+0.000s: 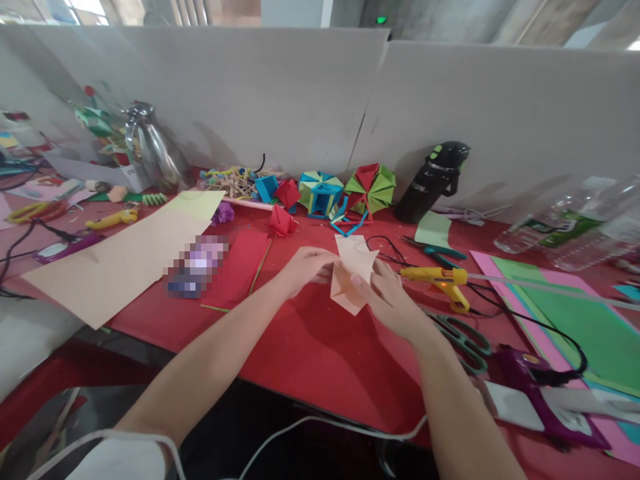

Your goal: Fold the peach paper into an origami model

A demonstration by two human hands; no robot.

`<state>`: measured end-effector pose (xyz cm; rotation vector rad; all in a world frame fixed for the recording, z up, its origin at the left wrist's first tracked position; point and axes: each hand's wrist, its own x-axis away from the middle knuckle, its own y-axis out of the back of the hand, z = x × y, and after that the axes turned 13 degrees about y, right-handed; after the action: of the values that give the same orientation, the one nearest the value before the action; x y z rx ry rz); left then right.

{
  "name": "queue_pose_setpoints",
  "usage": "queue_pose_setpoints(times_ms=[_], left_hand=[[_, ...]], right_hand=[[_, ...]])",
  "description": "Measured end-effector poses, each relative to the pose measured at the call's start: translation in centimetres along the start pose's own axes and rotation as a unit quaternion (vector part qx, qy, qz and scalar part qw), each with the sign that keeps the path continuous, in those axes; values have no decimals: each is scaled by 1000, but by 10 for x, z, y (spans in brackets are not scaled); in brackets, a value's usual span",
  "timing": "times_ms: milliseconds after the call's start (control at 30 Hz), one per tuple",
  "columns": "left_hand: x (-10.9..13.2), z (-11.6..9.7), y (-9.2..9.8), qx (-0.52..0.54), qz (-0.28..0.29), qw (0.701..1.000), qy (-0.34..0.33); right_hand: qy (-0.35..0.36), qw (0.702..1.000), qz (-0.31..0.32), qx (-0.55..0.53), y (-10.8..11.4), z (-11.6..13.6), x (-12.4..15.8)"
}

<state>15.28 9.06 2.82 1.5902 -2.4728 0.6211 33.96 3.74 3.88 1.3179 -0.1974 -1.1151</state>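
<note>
A small piece of pale peach paper (347,295), creased and partly folded, is held between both hands just above the red table. My left hand (311,270) pinches its left edge, fingers together. On its right side my right hand (389,297) grips it, with the thumb lying on the paper's face and the fingers behind. The tips of some fingers are hidden by the paper. Close to my right hand are a yellow glue gun (440,280) and green-handled scissors (463,340). Left of my left hand lie sheets of red paper (243,267).
Folded paper models (320,193) line the back by a white partition (250,100). A black bottle (430,183) and steel jug (159,153) stand there. Large peach paper (125,257) lies left; coloured sheets (590,320) and a purple glue gun (540,393) lie right. Cables cross the table.
</note>
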Motion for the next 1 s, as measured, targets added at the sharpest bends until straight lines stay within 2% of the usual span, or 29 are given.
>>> queue_pose_setpoints(times_ms=[67,167,333,433,500,600,700,767,833,933,1000], left_hand=[[0,1,0,12,3,1000,-18],[-3,4,0,12,0,999,-51],[-8,7,3,1,-28,996,-87],[-10,6,7,-71,-96,982,-150],[-9,4,10,-160,-169,949,-213],[-9,3,13,-250,-238,899,-269],[-11,3,13,-240,-254,902,-254],[-13,3,13,-191,-244,924,-223],[-14,3,13,-120,-201,953,-192],[-13,1,11,-6,-123,982,-142],[-12,0,9,64,-82,990,-98]], right_hand=[[-2,1000,17,0,1,3,-1],[-6,1000,10,18,1,6,-2],[37,996,-72,25,-1,1,-4],[49,987,-150,27,-3,-8,-4],[38,983,-180,22,-5,-13,-4],[7,983,-181,-10,-6,-17,-2],[-48,986,-148,-67,-8,-14,-2],[-97,979,-128,-127,-10,-10,-3],[-138,959,-131,-210,-12,-7,-4],[-171,916,-165,-323,-16,-7,-6],[-193,899,-192,-344,-17,-10,-7]])
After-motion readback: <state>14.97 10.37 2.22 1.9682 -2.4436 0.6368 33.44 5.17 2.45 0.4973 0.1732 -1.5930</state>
